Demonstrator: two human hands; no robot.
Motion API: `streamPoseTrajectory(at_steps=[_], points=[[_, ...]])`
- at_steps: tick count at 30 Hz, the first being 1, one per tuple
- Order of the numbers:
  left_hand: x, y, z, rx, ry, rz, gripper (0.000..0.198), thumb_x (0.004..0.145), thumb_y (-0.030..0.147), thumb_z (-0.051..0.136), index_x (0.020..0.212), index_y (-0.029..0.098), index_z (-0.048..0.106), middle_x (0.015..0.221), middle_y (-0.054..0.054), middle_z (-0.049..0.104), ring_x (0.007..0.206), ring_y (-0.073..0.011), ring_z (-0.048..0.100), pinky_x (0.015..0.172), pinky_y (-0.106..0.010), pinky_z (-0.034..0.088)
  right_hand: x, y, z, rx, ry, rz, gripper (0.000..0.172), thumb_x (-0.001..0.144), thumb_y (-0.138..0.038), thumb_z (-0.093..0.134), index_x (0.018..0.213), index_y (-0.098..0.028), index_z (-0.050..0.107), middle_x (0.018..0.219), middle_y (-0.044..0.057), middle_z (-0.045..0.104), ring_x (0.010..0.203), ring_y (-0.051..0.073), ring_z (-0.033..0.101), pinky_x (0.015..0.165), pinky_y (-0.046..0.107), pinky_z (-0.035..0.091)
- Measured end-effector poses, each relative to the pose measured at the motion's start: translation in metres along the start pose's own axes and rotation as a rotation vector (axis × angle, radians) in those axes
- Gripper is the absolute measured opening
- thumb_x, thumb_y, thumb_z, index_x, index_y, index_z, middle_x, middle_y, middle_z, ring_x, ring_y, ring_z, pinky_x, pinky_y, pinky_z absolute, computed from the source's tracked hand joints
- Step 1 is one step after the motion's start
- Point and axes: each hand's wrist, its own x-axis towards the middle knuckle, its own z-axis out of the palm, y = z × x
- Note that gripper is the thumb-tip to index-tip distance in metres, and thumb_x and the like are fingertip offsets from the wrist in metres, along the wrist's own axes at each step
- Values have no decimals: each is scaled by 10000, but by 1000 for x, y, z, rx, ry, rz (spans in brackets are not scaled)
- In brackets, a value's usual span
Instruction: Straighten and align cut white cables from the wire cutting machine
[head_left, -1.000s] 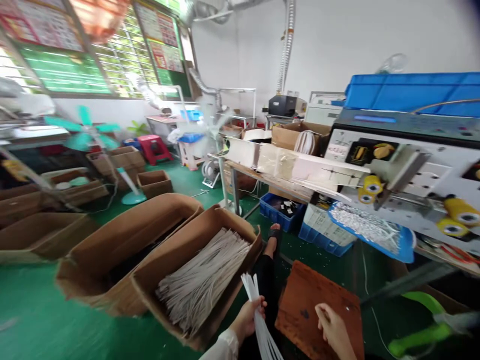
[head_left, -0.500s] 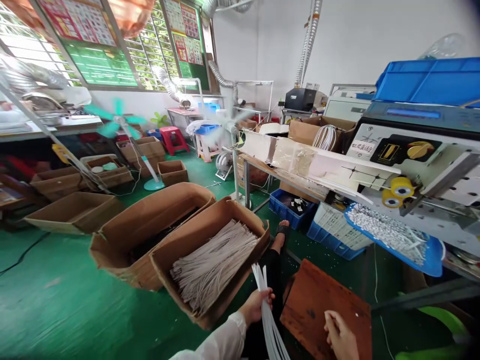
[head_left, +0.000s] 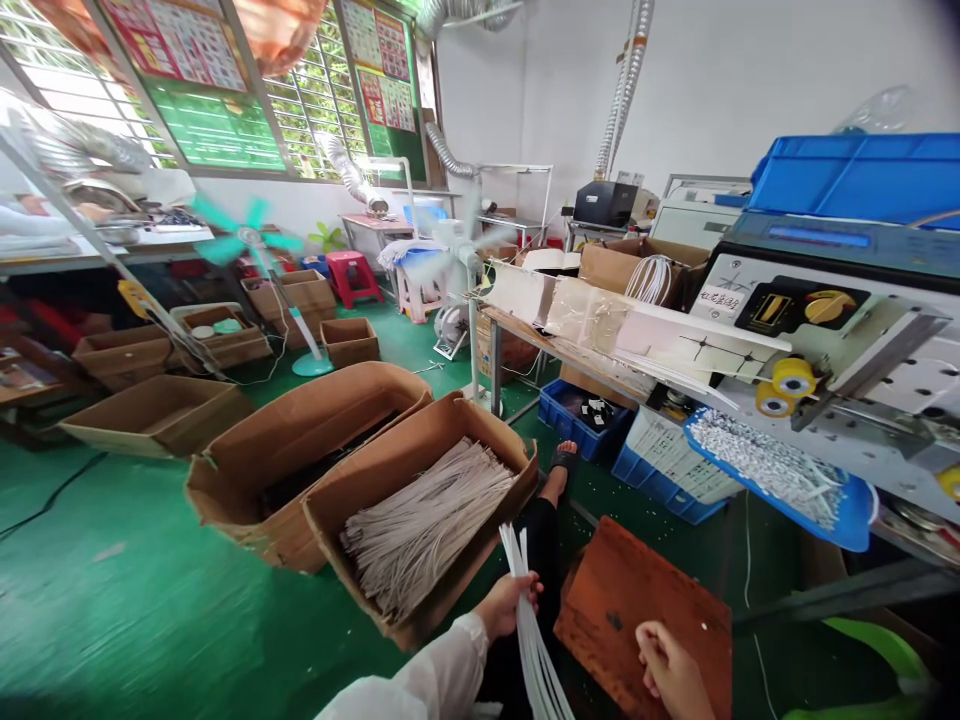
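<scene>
A bundle of long white wires (head_left: 534, 650) is gripped in my left hand (head_left: 511, 605), fingers wrapped round it near its upper end. The short ends stick up past my fist, while the long ends hang down out of the bottom of the view. Just left of that hand stands a cardboard box (head_left: 517, 497) with a thick layer of similar pale wires (head_left: 431, 525) in it. My right hand (head_left: 670, 665) is loosely curled over the reddish-brown wooden stool (head_left: 637, 590), and nothing shows in its fingers. Whether it touches the stool I cannot tell.
A second cardboard box (head_left: 247, 485) adjoins the first. To the right, a machine (head_left: 825, 330) with yellow rollers stands on a bench above a blue tray (head_left: 855, 515) of small white scraps. Blue crates (head_left: 577, 425) sit beneath. A fan (head_left: 251, 240) spins behind.
The view has shifted slightly. My left hand keeps its hold on the wires, and my right hand stays curled over the stool, with little movement.
</scene>
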Motion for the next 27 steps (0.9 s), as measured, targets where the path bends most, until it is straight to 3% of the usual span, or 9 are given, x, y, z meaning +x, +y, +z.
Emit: streamPoseTrajectory(at_steps=[9, 17, 27], points=[[-1, -1, 2, -28, 37, 22, 82, 827, 132, 627, 793, 135, 553, 629, -14, 598, 431, -96, 475, 493, -227, 408, 3, -11, 6, 59, 82, 0, 586, 804, -742, 383, 938, -215, 601, 665, 4, 593, 468, 162, 592, 430, 253, 418], [-7, 5, 1, 14, 12, 23, 84, 825, 101, 659, 843, 130, 582, 671, -32, 633, 463, -90, 520, 505, -209, 455, -2, -11, 12, 119, 106, -111, 478, 878, -646, 382, 856, -202, 558, 650, -11, 580, 437, 125, 575, 413, 209, 361], [-1, 7, 4, 25, 4, -22, 196, 715, 89, 752, 802, 148, 586, 658, -13, 629, 416, -69, 488, 468, -196, 465, -4, -27, 22, 45, 350, -41, 382, 915, -523, 378, 811, -202, 558, 580, -13, 567, 435, 123, 566, 454, 208, 358]])
